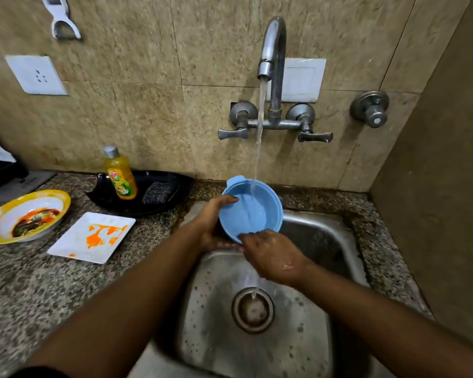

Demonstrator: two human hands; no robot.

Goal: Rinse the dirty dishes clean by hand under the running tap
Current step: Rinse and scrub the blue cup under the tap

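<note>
Overhead, tap water (259, 132) into blue bowl (250, 211).

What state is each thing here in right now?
Tap: running.
Blue bowl: tilted under the stream, looks clean.
Left hand: holding the bowl.
Right hand: wet, fingertips at the bowl's rim.
Yellow-rimmed plate: dirty.
White square plate: orange-stained.
Soap bottle: upright, capped.

Counter and wall clutter beside the sink

A yellow dish-soap bottle (121, 177) and a steel scrubber (157, 192) sit in a black tray (172, 184); a white socket (36, 75) is on the tiled wall.
</note>
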